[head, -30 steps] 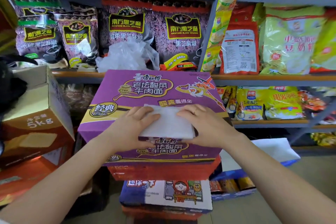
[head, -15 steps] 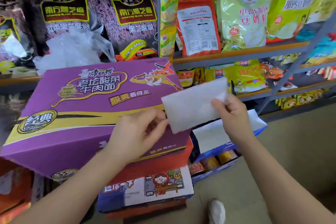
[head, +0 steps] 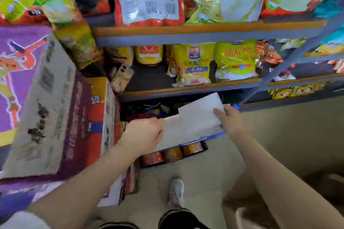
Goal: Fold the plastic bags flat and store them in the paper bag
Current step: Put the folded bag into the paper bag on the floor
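— White and thin, that flat-folded plastic bag (head: 200,115) you pinched by its right edge in your right hand (head: 228,120) looked nearly weightless, limp and slippery, hovering over the white paper bag (head: 174,134) on the floor.

— And my left hand (head: 144,135)?

— It gripped the paper bag's left rim. You did well to hold the folds near an edge.

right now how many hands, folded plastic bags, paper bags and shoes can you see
hands: 2, left hand and right hand
flat folded white plastic bag: 1
white paper bag: 1
grey shoe: 1
total: 5
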